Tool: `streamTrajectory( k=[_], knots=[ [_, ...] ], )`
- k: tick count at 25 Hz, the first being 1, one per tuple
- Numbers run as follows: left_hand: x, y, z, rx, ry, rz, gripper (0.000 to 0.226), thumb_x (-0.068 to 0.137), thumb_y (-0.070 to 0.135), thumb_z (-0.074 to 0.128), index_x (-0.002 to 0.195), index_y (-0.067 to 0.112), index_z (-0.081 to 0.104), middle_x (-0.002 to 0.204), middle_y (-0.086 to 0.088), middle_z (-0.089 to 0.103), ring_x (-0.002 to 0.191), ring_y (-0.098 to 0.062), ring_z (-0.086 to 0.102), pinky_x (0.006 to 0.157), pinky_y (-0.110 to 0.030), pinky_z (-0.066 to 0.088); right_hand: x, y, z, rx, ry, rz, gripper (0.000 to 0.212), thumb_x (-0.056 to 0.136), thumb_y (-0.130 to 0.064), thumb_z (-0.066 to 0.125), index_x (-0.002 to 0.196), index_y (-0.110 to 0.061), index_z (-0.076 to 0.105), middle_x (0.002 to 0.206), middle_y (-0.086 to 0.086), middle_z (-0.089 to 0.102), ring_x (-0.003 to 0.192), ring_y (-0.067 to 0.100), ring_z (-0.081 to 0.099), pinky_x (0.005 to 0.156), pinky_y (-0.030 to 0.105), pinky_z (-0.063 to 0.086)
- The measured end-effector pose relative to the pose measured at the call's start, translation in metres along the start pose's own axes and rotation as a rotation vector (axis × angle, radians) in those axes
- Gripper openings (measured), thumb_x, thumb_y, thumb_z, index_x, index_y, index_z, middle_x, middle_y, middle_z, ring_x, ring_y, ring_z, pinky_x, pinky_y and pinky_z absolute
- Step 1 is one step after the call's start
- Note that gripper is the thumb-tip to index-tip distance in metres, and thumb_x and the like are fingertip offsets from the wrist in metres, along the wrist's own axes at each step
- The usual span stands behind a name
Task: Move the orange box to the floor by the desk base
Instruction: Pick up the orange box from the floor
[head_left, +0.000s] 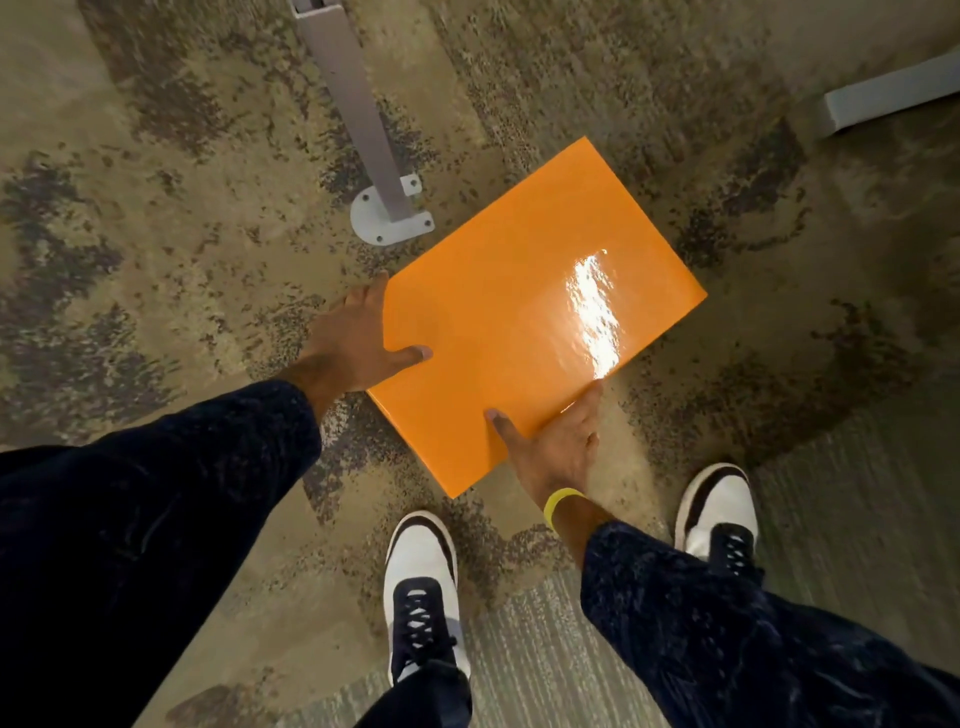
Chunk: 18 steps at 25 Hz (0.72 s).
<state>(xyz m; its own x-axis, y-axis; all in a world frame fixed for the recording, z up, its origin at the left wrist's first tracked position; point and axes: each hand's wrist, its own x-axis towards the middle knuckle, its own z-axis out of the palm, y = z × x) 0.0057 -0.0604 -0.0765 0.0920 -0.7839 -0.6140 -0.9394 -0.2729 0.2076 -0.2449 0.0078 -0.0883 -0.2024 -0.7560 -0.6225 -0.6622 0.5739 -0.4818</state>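
Left hand (353, 343) clamps orange box (524, 317) at left edge, thumb on top. Box low over carpet, beside desk base (390, 218). Right hand (553, 447) grips near edge likewise. Advice: lower level, release both hands together, box clear of shoes (422, 587).

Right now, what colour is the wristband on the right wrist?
Yellow thin wristband, head view.

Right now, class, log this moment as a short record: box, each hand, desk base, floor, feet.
box: orange box, glossy, flat, held low over the floor
left hand: grips the box's left edge, thumb on top
right hand: grips the near edge, yellow wristband
desk base: grey plate, just left of the box
floor: mottled carpet
feet: two white and dark shoes
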Motion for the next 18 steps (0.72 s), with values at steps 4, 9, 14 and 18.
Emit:
streamTrajectory(
  k=[4, 9, 14, 18],
  knots=[
    [0.017, -0.013, -0.003, -0.225, -0.116, 0.005, 0.125, 0.062, 0.076, 0.073, 0.157, 0.021, 0.014, 0.160, -0.012, 0.033, 0.137, -0.037, 0.043, 0.104, -0.059, 0.043, 0.005, -0.002, 0.011, 0.417, 0.012, 0.067, 0.126, 0.066, -0.043, 0.090, 0.155, -0.030, 0.000, 0.151, 0.002, 0.040, 0.129, 0.023, 0.048, 0.112, 0.044, 0.042],
    [0.027, -0.018, -0.007, -0.394, -0.151, -0.003, 0.124, 0.046, 0.073, 0.081, 0.149, 0.023, 0.034, 0.143, -0.004, 0.055, 0.121, -0.030, 0.057, 0.093, -0.049, 0.049, 0.009, 0.004, 0.020, 0.721, -0.144, 0.253, 0.098, 0.070, -0.029, 0.091, 0.146, -0.019, 0.029, 0.125, -0.003, 0.060, 0.122, 0.029, 0.059, 0.101, 0.042, 0.050],
    [0.024, -0.015, -0.006, -0.402, -0.124, -0.038, 0.124, 0.040, 0.073, 0.083, 0.145, 0.025, 0.037, 0.133, -0.004, 0.061, 0.104, -0.026, 0.060, 0.083, -0.041, 0.047, 0.013, 0.011, 0.015, 0.801, -0.213, 0.291, 0.091, 0.070, -0.020, 0.091, 0.141, -0.022, 0.035, 0.128, 0.002, 0.060, 0.119, 0.032, 0.060, 0.101, 0.059, 0.050],
    [0.009, 0.010, -0.005, -0.453, -0.136, -0.029, 0.123, 0.041, 0.069, 0.084, 0.144, 0.022, 0.037, 0.132, -0.004, 0.061, 0.108, -0.028, 0.061, 0.086, -0.045, 0.051, 0.009, 0.027, -0.008, 0.835, -0.217, 0.292, 0.083, 0.071, -0.014, 0.089, 0.134, -0.025, 0.037, 0.122, -0.001, 0.062, 0.116, 0.030, 0.061, 0.100, 0.061, 0.050]
  ],
)
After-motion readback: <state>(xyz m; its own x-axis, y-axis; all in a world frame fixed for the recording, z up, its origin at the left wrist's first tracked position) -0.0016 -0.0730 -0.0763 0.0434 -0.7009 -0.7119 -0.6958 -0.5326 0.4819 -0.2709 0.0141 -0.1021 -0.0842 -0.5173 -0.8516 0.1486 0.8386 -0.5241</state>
